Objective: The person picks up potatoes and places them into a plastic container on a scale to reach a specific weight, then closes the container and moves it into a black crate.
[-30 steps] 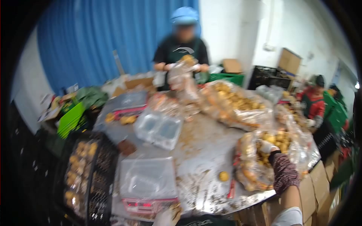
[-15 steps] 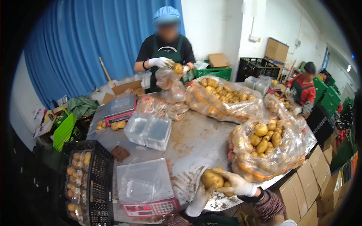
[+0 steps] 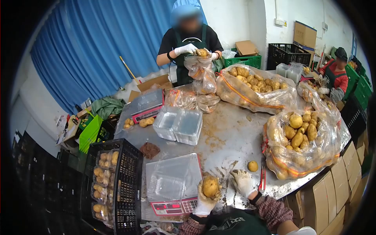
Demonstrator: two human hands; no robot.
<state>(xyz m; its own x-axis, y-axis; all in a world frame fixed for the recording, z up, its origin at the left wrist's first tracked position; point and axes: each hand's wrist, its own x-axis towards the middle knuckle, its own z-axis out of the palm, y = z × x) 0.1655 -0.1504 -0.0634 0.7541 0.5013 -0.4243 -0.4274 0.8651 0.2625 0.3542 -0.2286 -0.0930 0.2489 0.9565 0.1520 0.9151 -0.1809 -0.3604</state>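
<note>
My left hand (image 3: 204, 200), in a soiled white glove, is closed around a large potato (image 3: 210, 186) beside the scale's keypad. To its right, my gloved right hand (image 3: 243, 183) is low over the dirty metal table, fingers stretched out, and nothing shows in it. A smaller potato (image 3: 252, 166) lies just beyond that hand, next to a red cutter-like tool (image 3: 263, 179). Left of my hands, a clear plastic tray (image 3: 167, 187) rests on the scale (image 3: 184, 162), which has a red display.
A black crate (image 3: 127, 184) of packed potato trays stands at left. Stacked clear trays (image 3: 178, 124) sit mid-table. Open potato bags (image 3: 301, 156) fill the right side. Across the table, a person (image 3: 190, 43) handles a potato over a bag; another person (image 3: 337, 74) works at far right.
My hands, which were together around potatoes, have parted. The left keeps a large potato; the right is empty, and a smaller potato now lies on the table. The whole view has shifted.
</note>
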